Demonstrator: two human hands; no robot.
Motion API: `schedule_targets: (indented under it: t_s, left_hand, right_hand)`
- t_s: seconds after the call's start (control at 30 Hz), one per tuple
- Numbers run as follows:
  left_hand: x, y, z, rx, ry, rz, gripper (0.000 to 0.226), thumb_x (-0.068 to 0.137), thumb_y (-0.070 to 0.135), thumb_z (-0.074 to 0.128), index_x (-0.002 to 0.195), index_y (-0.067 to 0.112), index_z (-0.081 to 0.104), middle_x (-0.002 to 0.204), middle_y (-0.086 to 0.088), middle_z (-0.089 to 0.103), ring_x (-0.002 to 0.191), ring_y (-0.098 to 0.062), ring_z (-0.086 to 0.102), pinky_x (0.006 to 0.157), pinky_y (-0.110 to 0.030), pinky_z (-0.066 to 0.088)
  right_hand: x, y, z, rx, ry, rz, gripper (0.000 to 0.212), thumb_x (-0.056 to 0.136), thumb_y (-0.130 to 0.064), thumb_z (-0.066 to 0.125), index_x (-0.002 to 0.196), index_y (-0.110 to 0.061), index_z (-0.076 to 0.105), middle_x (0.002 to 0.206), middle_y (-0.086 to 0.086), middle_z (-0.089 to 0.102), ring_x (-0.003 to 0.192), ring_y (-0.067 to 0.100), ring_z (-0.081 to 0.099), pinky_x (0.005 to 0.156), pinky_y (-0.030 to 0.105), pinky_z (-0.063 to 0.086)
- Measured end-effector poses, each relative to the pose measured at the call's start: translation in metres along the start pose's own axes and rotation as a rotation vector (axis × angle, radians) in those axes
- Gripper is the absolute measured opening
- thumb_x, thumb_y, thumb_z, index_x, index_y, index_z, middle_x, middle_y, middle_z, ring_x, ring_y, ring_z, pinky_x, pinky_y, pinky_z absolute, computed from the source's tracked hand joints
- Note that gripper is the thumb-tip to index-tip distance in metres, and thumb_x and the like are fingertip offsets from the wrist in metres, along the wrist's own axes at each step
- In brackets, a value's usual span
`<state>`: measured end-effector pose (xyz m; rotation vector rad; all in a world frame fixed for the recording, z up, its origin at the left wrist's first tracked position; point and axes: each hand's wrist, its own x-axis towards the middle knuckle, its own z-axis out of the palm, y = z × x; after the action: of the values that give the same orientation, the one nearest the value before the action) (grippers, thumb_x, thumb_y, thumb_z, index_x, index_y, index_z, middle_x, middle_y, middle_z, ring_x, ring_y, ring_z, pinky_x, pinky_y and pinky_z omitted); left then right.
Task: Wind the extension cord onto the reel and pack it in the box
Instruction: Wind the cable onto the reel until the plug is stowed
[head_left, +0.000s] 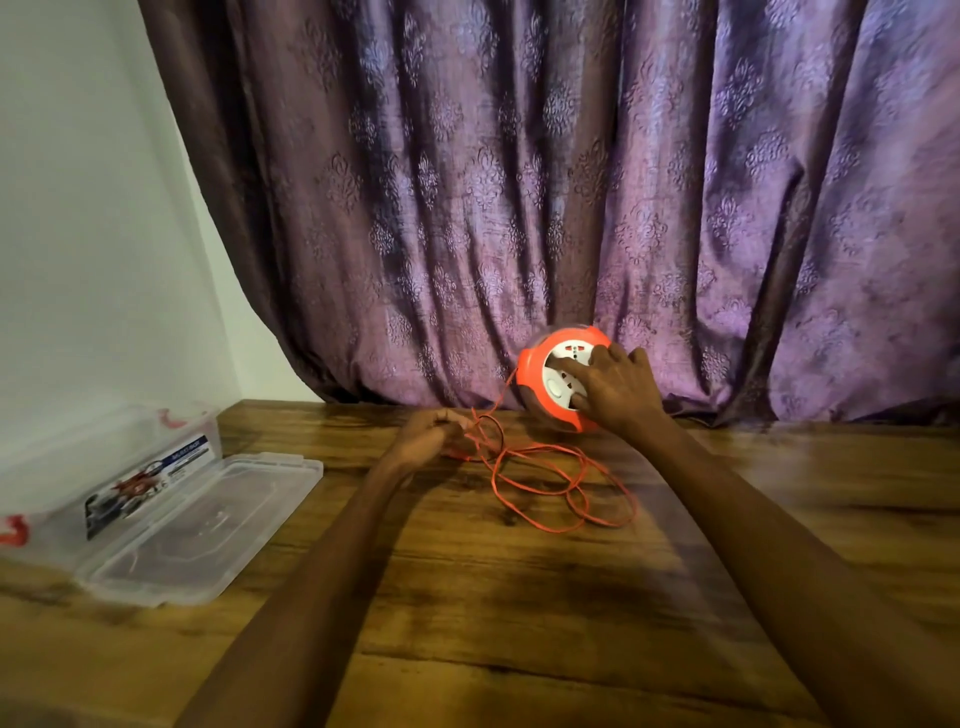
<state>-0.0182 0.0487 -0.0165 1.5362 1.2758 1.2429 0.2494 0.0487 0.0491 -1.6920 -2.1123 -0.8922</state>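
While the winding is under way, the packing has not begun. At the far left of the table (519, 597) stands the clear plastic box (111, 457), open and, as far as its cloudy walls allow, holding nothing of the cord set; its lid (202, 525) lies flat just beside it on the near side. Moving right, the left hand (428, 436) is curled narrow around the orange extension cord (550, 486) close to where it runs up to the reel, apparently guiding it. Several loose loops of cord lie on the table between the two forearms, so a fair length remains to be taken up. Further right, the orange reel (563, 382) is held tilted on edge at the back of the table, against the purple curtain (519, 182), with its white socket face turned toward the person. The right hand (615, 392) is spread over that face, fingers set on it as if to turn the hub.

Judged remaining: wind in the loose loops, place the reel in the box, fit the lid.

Not determinable: the plug end of the cord, how much cord is already wound inside the reel, and the left fingertips, which are blurred.
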Motion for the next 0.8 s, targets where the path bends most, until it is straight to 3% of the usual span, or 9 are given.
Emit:
schedule_targets:
  t_s: [0.1, 0.2, 0.37, 0.5, 0.63, 0.8]
  left_hand:
    - [-0.006, -0.006, 0.005, -0.106, 0.068, 0.014, 0.025, 0.083, -0.014, 0.062, 0.096, 0.007, 0.059, 0.081, -0.006, 0.068, 0.058, -0.001, 0.066, 0.056, -0.016, 0.053]
    - [-0.003, -0.015, 0.003, -0.149, -0.076, 0.02, 0.043, 0.066, -0.008, 0.073, 0.105, 0.006, 0.062, 0.085, 0.001, 0.076, 0.073, -0.007, 0.07, 0.066, -0.021, 0.055]
    - [0.003, -0.011, 0.005, -0.209, -0.123, -0.039, 0.062, 0.081, -0.015, 0.057, 0.132, 0.02, 0.051, 0.119, -0.004, 0.068, 0.104, -0.02, 0.067, 0.074, -0.025, 0.056]
    - [0.005, -0.002, 0.005, -0.112, -0.112, 0.019, 0.026, 0.091, 0.001, 0.058, 0.112, 0.014, 0.067, 0.098, -0.004, 0.074, 0.084, -0.016, 0.068, 0.076, -0.027, 0.056]
    - [0.013, -0.001, -0.006, 0.112, 0.021, 0.11, 0.019, 0.088, 0.001, 0.065, 0.082, 0.018, 0.071, 0.068, 0.008, 0.07, 0.066, -0.012, 0.06, 0.069, -0.028, 0.049]
    - [0.007, 0.016, -0.014, 0.148, 0.073, 0.133, 0.017, 0.092, -0.005, 0.053, 0.088, 0.007, 0.064, 0.071, 0.004, 0.064, 0.052, 0.008, 0.057, 0.06, -0.017, 0.048]
  right_hand:
    - [0.0, 0.001, 0.0, 0.012, 0.0, 0.013, 0.063, 0.071, -0.04, 0.074, 0.131, -0.043, 0.056, 0.104, 0.014, 0.066, 0.097, 0.036, 0.058, 0.081, 0.044, 0.04]
    - [0.001, 0.0, -0.003, 0.032, 0.011, 0.016, 0.064, 0.074, -0.04, 0.072, 0.134, -0.044, 0.053, 0.109, 0.013, 0.064, 0.1, 0.036, 0.056, 0.083, 0.044, 0.039]
    - [-0.002, 0.001, -0.007, 0.073, 0.044, 0.008, 0.062, 0.074, -0.039, 0.072, 0.133, -0.044, 0.054, 0.107, 0.012, 0.064, 0.098, 0.036, 0.057, 0.082, 0.045, 0.04]
    - [-0.003, 0.003, -0.007, 0.072, 0.055, 0.014, 0.062, 0.069, -0.037, 0.076, 0.129, -0.044, 0.058, 0.101, 0.01, 0.065, 0.092, 0.035, 0.059, 0.079, 0.045, 0.041]
    - [-0.003, 0.007, -0.004, 0.043, 0.038, 0.023, 0.063, 0.07, -0.038, 0.074, 0.13, -0.045, 0.056, 0.101, 0.01, 0.065, 0.093, 0.034, 0.06, 0.079, 0.045, 0.041]
    - [-0.004, 0.006, -0.001, 0.042, 0.025, 0.033, 0.062, 0.07, -0.036, 0.075, 0.13, -0.043, 0.057, 0.101, 0.013, 0.066, 0.093, 0.037, 0.059, 0.079, 0.045, 0.041]
